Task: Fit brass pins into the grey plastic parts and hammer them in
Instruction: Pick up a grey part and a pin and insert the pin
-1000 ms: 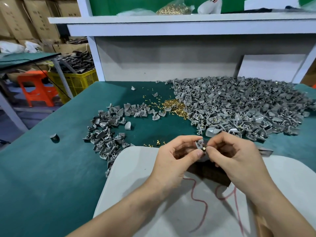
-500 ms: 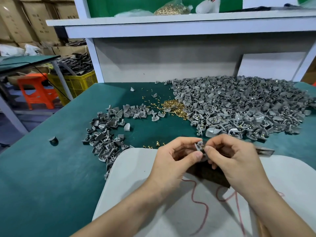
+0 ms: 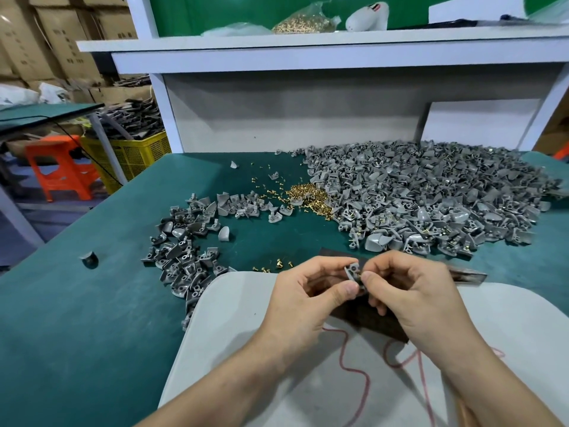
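Observation:
My left hand (image 3: 311,291) pinches a small grey plastic part (image 3: 352,272) between thumb and fingers, above a dark block (image 3: 366,317) on a white board (image 3: 231,328). My right hand (image 3: 412,291) pinches at the right side of the same part, where a speck of brass shows; the pin itself is mostly hidden by the fingertips. A heap of loose brass pins (image 3: 308,195) lies on the green table (image 3: 77,318). A large pile of grey parts (image 3: 431,198) fills the right, and a smaller pile (image 3: 184,248) lies to the left.
A few stray pins (image 3: 274,266) lie near the board's far edge. A single dark part (image 3: 89,259) sits alone at the left. A red cord (image 3: 354,365) runs across the board. The white shelf (image 3: 308,47) above holds a bag of pins (image 3: 304,24).
Both hands stay together on the grey part, with only small finger shifts. The view has tilted slightly.

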Tool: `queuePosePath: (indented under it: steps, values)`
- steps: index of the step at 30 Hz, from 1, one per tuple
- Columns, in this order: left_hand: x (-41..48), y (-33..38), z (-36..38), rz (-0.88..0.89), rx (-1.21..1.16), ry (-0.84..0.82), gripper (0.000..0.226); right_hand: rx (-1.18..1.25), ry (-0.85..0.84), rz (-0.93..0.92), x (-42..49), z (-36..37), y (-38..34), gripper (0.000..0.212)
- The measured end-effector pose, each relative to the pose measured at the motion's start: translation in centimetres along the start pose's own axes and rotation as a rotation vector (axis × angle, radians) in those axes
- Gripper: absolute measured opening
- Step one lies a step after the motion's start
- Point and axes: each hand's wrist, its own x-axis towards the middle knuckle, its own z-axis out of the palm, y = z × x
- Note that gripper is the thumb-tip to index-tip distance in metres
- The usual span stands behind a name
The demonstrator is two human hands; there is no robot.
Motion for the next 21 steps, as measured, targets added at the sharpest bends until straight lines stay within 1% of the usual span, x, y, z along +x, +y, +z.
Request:
queuePosePath:
  steps: [4,11,21]
  values:
    - [-0.06,0.09,0.06,-0.011,0.036,0.009,0.031,0.003,-0.016,0.023,0.03,-0.07,-0.12,0.020]
    - [-0.03,0.48,0.11,-0.021,0.042,-0.009,0.032,0.040,-0.015,0.052,0.07,-0.03,-0.21,0.020]
    - [-0.09,0.74,0.21,-0.006,0.049,-0.009,0.033,0.039,0.008,0.011,-0.01,0.15,-0.22,0.022]
